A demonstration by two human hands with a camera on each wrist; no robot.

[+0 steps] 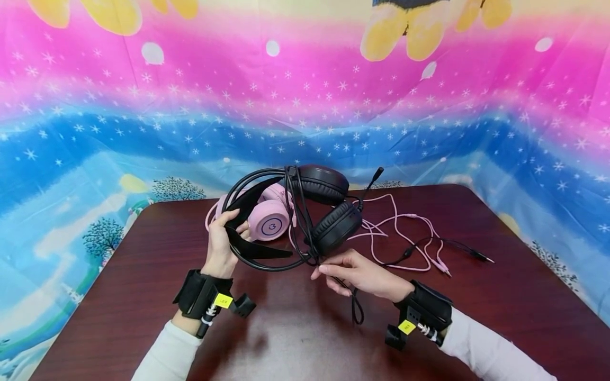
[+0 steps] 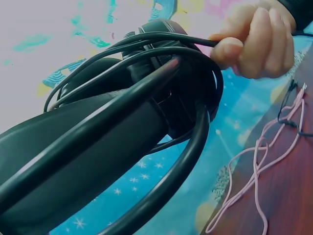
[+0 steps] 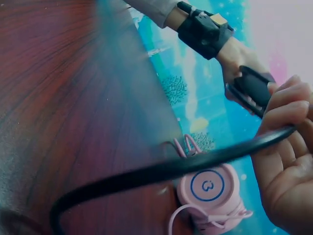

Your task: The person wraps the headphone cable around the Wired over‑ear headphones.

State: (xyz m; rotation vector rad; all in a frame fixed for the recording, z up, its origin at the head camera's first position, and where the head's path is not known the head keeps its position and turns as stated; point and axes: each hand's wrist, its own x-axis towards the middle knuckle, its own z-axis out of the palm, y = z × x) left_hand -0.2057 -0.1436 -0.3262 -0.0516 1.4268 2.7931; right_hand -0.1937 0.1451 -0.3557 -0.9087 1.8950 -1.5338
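Left hand (image 1: 224,241) grips the black headset (image 1: 305,211) by its headband above the worktop (image 1: 143,296); right hand (image 1: 362,275) pinches its black cable (image 1: 355,307), partly wound round the band, remainder hanging loose below that hand.

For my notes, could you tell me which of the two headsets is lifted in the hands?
The black headset: the left hand grips its headband and the right hand pinches its black cable. The pink headset lies on the table behind it.
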